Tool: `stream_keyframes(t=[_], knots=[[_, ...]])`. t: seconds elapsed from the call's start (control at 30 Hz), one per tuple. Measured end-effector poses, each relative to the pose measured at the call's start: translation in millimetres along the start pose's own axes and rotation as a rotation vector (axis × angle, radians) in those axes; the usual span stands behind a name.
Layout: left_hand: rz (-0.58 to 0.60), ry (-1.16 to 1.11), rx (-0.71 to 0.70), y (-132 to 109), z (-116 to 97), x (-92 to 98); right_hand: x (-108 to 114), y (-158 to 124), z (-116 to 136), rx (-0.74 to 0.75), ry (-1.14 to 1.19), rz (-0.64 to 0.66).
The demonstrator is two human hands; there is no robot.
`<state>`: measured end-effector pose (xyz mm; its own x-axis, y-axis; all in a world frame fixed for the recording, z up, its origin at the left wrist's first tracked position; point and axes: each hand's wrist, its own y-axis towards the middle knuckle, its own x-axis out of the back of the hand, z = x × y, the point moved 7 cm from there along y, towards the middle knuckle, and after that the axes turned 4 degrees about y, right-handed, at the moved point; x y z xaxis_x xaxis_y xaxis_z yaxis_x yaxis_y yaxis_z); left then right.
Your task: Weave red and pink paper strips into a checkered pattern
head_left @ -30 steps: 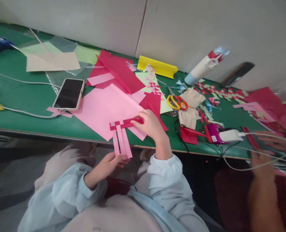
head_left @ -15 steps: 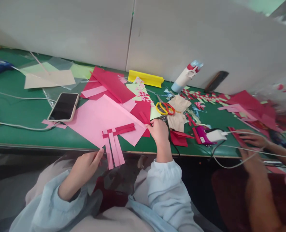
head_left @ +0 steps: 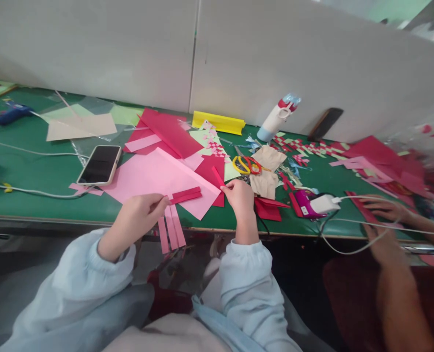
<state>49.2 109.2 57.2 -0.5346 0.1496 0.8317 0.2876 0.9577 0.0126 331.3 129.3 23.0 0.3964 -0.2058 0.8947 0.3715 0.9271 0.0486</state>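
Green table (head_left: 26,168), pale wall (head_left: 92,54) behind its back edge. Left hand (head_left: 140,215): fingers curled, thumb and forefinger closed on the left end of the woven strips (head_left: 172,227), pink tails overhanging the front edge. Right hand (head_left: 241,198): pinching a red strip (head_left: 217,175) near that edge. Bottle (head_left: 275,120) by the back edge.

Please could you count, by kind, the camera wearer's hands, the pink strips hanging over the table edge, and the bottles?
Wearer's hands: 2 (left hand, right hand)
Pink strips over the edge: 3
Bottle: 1
Total: 6
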Motion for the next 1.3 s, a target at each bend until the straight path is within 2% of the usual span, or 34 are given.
stream_keyframes(t=[0.1, 0.2, 0.27, 0.37, 0.47, 0.53, 0.63, 0.87, 1.07, 1.13, 1.2, 1.3], knots=[[-0.072, -0.105, -0.066, 14, -4, -2.5, 1, -3, 12, 0.076, 0.267, 0.052], [-0.13, -0.275, -0.063, 18, 8, -10.2, -11, -14, 34, 0.199, 0.557, 0.267], [-0.191, -0.326, -0.12, 16, 11, -10.2, -20, -23, 50, 0.268, 0.676, 0.425], [-0.251, -0.251, -0.317, 8, 4, -4.2, -32, -37, 68, 0.327, 0.743, 0.615], [-0.241, -0.112, -0.494, 1, -5, -0.1, -41, -47, 80, 0.366, 0.73, 0.779], [-0.209, -0.082, -0.56, -3, -5, 0.8, -46, -53, 85, 0.385, 0.707, 0.884], [-0.15, -0.105, -0.572, -7, 3, 0.9, -52, -60, 89, 0.42, 0.684, 0.995], [-0.01, -0.166, -0.445, -12, 29, 1.2, -64, -67, 89, 0.436, 0.686, 1.096], [0.036, -0.242, -0.41, -12, 36, 5.1, -65, -69, 92, 0.443, 0.715, 1.12], [0.004, -0.262, -0.362, -10, 39, 7.1, -63, -65, 90, 0.427, 0.758, 1.097], [-0.078, -0.235, -0.253, -6, 47, 9.2, -58, -57, 84, 0.38, 0.821, 1.042], [-0.163, -0.087, -0.122, -1, 55, 5.7, -49, -43, 71, 0.282, 0.912, 0.896]])
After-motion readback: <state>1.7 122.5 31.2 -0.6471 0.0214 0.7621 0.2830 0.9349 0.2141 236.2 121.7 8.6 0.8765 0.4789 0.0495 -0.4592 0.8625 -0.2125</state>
